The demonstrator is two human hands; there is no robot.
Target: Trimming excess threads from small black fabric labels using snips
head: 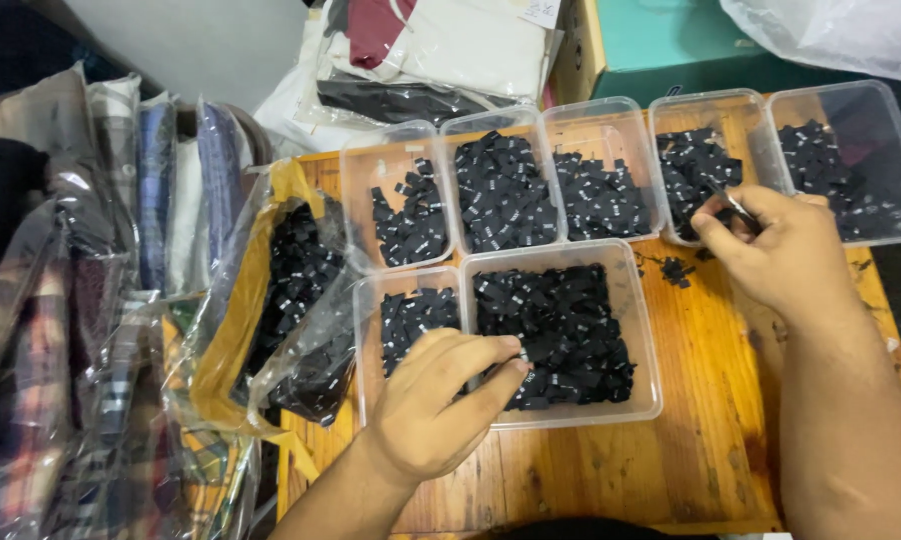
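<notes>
My left hand [441, 400] rests over the near clear plastic tub [646, 330], fingers pinched on small black fabric labels [561, 320] that fill it. My right hand [781, 245] reaches toward a far tub [671, 115] and grips thin metal tweezers [736, 205], their tip among the black labels [696, 165] there. A few loose labels [676, 270] lie on the wooden table [711, 420] just under that hand.
Several more clear tubs of black labels line the table's far edge, one smaller tub [371, 300] sits left of the near one. A plastic bag of labels [291, 300] slumps at the left. Bagged folded shirts [71, 300] pile up left; a teal box [671, 40] stands behind.
</notes>
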